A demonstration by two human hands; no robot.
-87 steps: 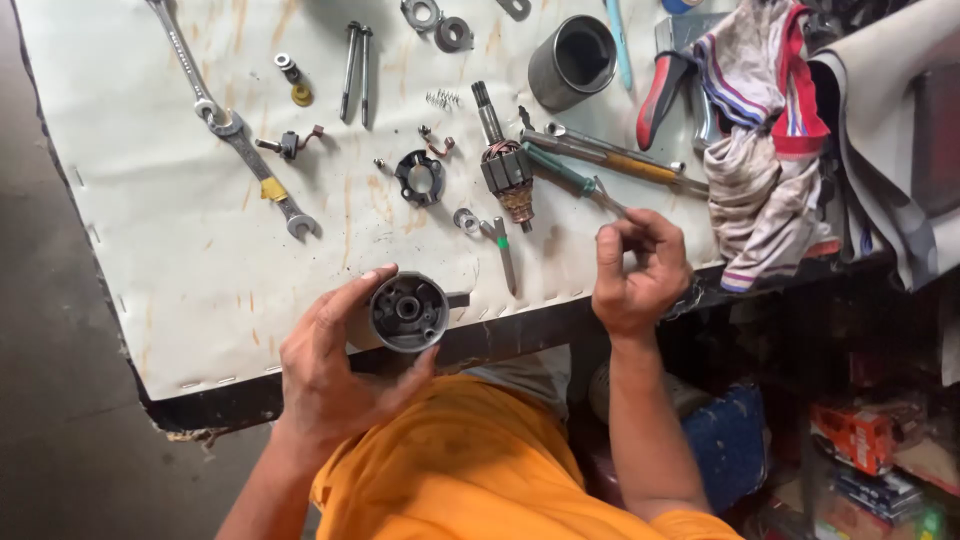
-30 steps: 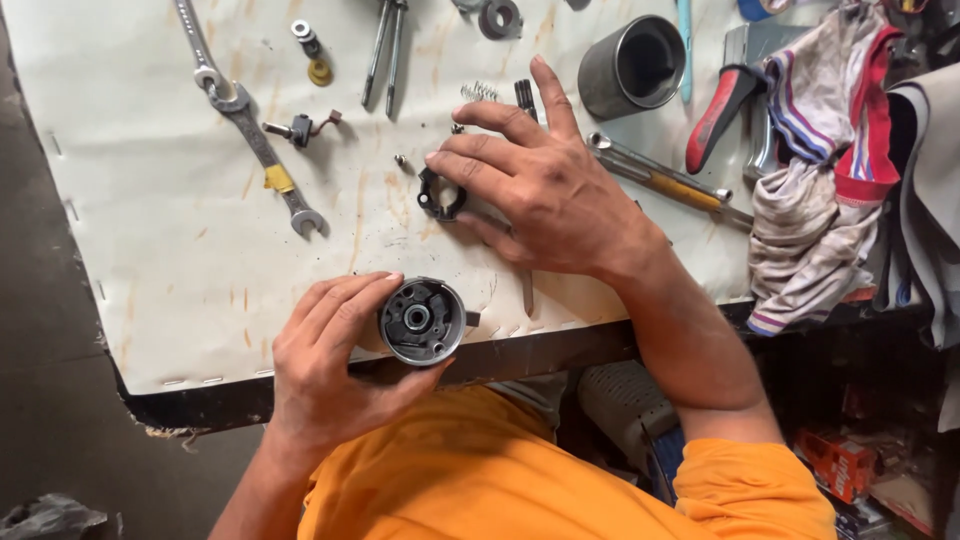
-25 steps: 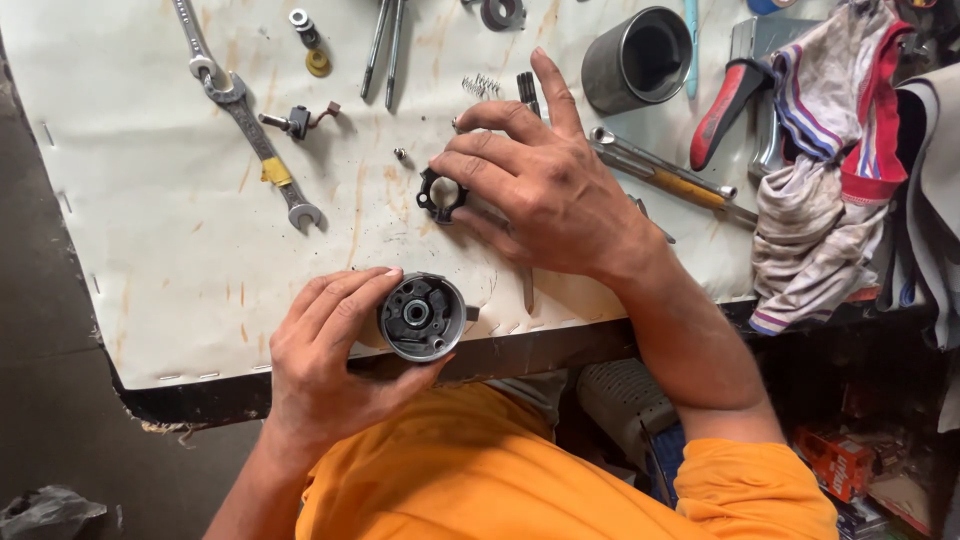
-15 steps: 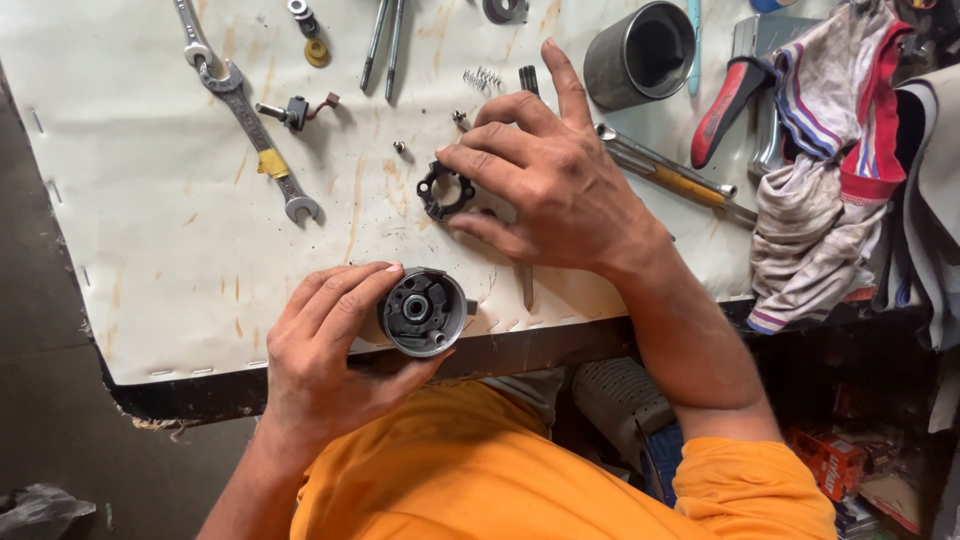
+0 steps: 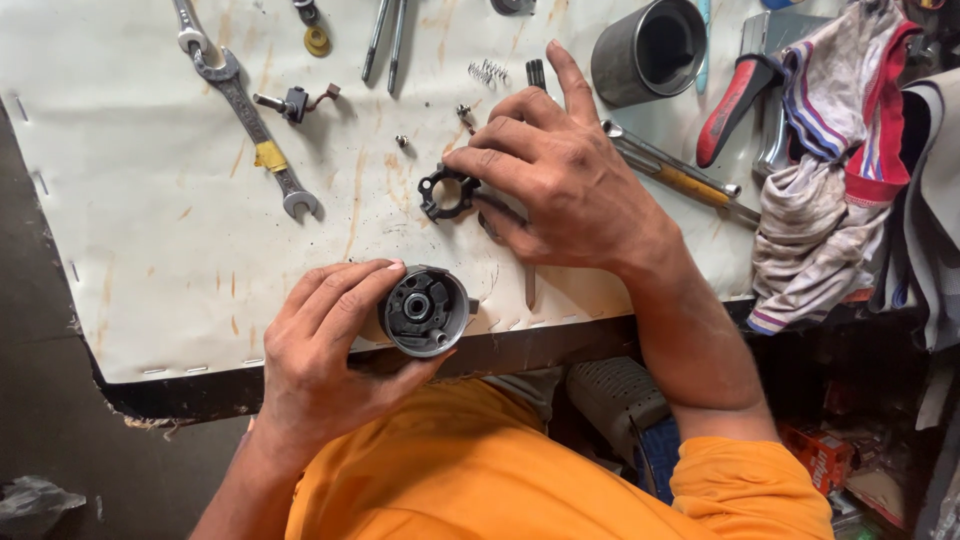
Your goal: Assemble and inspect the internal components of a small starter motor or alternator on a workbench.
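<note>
From the head view I record the left hand point(image 5: 325, 345) closed around a round grey motor housing point(image 5: 425, 312), fingers wrapped over its upper left side and thumb under it, with the open face of the housing turned up toward the camera at the lower centre of the frame, just over the near edge of the workbench point(image 5: 150, 230). The right hand point(image 5: 560, 180) lies spread across the centre of the bench sheet, its fingertips pinching a small black ring-shaped part point(image 5: 445, 193) that rests on the sheet just above the housing and apart from it. A thin rod point(image 5: 529, 285) shows below the right palm; I cannot tell whether the hand touches it. In the upper left of the frame lies a combination spanner point(image 5: 250, 125) with a yellow band, and near it a small carbon brush with its lead point(image 5: 295, 101). A small coil spring point(image 5: 487, 72) sits at top centre, just beside the right index finger. A grey metal cylinder point(image 5: 650, 50) stands at upper right, a screwdriver point(image 5: 680, 180) runs out from under the right hand, and a striped rag point(image 5: 820, 200) is heaped at the right edge.
</note>
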